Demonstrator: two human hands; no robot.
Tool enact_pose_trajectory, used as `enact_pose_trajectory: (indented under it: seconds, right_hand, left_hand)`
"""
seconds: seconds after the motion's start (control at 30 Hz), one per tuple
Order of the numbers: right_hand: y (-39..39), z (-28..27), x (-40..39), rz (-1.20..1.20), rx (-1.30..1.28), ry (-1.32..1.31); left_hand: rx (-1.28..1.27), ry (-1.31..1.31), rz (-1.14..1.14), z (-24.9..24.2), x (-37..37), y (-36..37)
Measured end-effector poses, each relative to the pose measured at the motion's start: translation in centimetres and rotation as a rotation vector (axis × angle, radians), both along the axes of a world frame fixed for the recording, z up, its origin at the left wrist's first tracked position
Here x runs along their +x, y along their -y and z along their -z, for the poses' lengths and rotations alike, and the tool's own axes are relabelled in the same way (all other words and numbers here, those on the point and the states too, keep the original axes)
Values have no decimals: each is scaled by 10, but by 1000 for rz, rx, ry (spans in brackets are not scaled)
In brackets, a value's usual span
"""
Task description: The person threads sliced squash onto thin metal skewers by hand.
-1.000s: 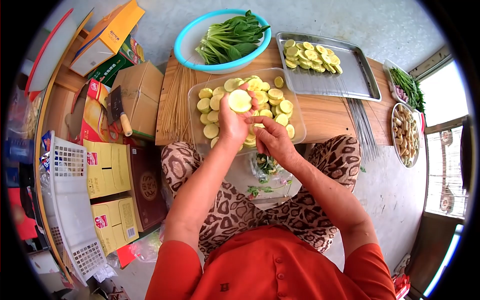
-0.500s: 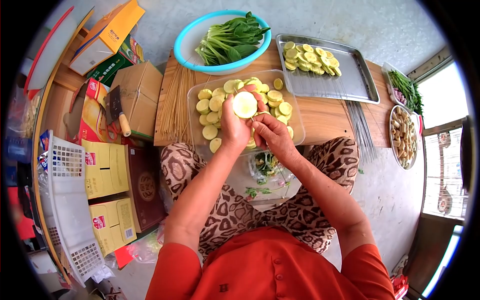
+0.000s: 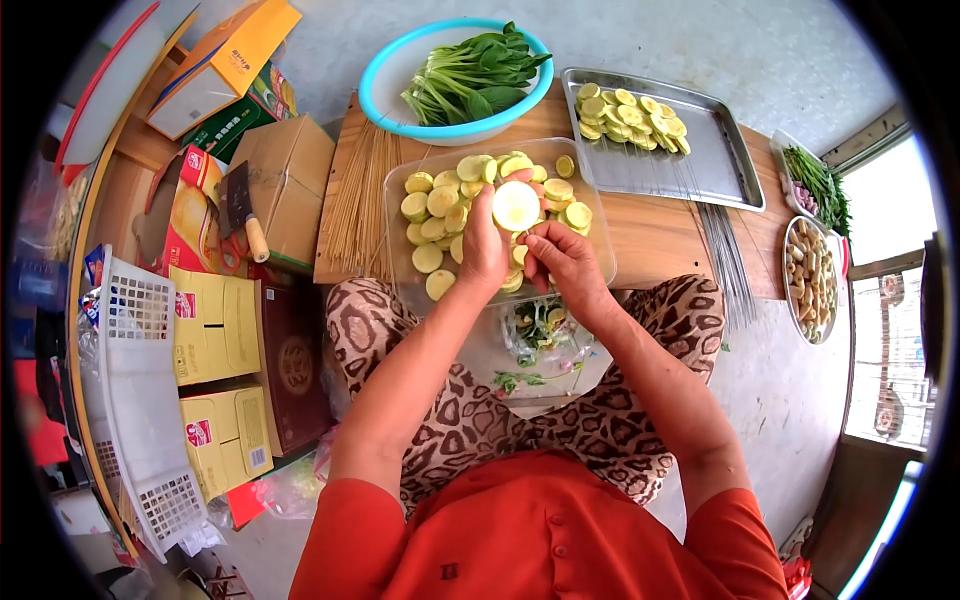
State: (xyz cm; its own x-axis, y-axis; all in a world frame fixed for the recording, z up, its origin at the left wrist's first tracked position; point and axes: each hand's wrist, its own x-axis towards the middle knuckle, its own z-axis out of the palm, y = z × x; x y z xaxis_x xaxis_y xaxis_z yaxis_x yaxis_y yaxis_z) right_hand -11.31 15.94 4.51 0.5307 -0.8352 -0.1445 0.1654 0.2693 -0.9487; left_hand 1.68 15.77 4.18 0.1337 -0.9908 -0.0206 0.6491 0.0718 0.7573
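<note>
Left hand [image 3: 487, 245] is cupped around a round, pale-centred green-rimmed vegetable slice [image 3: 516, 205], thumb on the left edge, fingers behind and at the far right. Cut face up; looks like that keeps it backed and steady. Right hand [image 3: 565, 262] has fingertips pinched together by the slice's near right edge; can't make out what's between them, too small.

Slice sits above the clear rectangular plastic tub [image 3: 408, 288] of loose slices, so pickup is short and anything dropped likely lands back in.

Shallow silver metal tray [image 3: 718, 150], far right on the brown wood-grain tabletop [image 3: 650, 240], has overlapping slices [image 3: 630, 120] at its left end. Thin grey metal rods [image 3: 735, 265] run over its near rim, ends past the tabletop edge, probably for easy grabbing. Thin tan wooden sticks [image 3: 352, 225] lie left of the tub, roughly parallel.
</note>
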Motion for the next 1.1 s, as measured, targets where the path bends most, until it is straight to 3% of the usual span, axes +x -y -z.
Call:
enact_pose_trajectory:
  seconds: [0.17, 0.27, 0.33, 0.47, 0.53, 0.57, 0.67, 0.8, 1.1]
  right_hand:
    - [13, -6, -19, 134, 12, 22]
    - [15, -12, -33, 172, 42, 17]
    - [16, -11, -38, 166, 56, 38]
    - [15, -12, -46, 175, 41, 44]
    - [14, -12, -48, 181, 43, 41]
    - [14, -12, -50, 188, 42, 45]
    - [14, -10, -54, 171, 27, 44]
    - [10, -10, -55, 167, 45, 37]
    - [6, -9, -59, 102, 29, -47]
  left_hand:
    - [254, 221, -377, 13, 48, 15]
    - [297, 176, -480, 39, 82, 16]
    - [372, 288, -555, 48, 92, 14]
    - [427, 595, -484, 64, 92, 14]
    - [447, 967, -431, 61, 84, 12]
    - [442, 971, -426, 65, 84, 15]
    - [366, 1511, -401, 102, 104, 28]
    - [538, 1577, -189, 91, 110, 37]
    - [568, 1671, -264, 79, 103, 33]
